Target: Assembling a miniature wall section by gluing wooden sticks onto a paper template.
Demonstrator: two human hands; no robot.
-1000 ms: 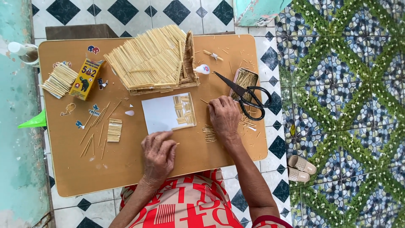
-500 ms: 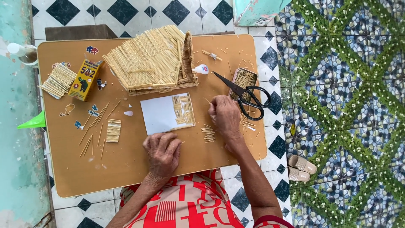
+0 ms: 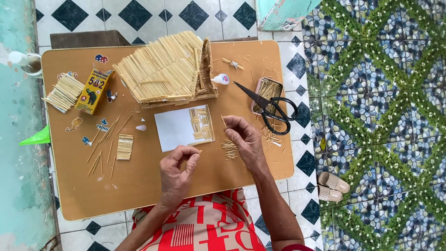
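On the low brown table (image 3: pixel 139 186) lies a white paper sheet (image 3: pixel 176 129) with short sticks glued along its right side. My left hand (image 3: pixel 179 168) is raised just below the sheet, with thumb and fingers pinched on a short stick piece (image 3: pixel 199 151). Right of the sheet, my right hand (image 3: pixel 245 138) pinches a thin stick (image 3: pixel 223 122) at its fingertips. A small pile of cut sticks (image 3: pixel 229 149) lies between my hands. Behind the sheet stands a stick-built roof model (image 3: pixel 165 69).
Black scissors (image 3: pixel 269 106) rest over a tin of sticks (image 3: pixel 264 89) at the right. A white glue tube (image 3: pixel 221 79), a yellow glue box (image 3: pixel 93 90), a stick bundle (image 3: pixel 62 92), a small stick panel (image 3: pixel 124 146) and loose sticks (image 3: pixel 104 144) lie around. Sandals (image 3: pixel 332 187) sit on the floor.
My left hand has lifted off the table and turned, its fingers now pinching a stick piece. My right hand has drawn slightly back from the sheet's edge.
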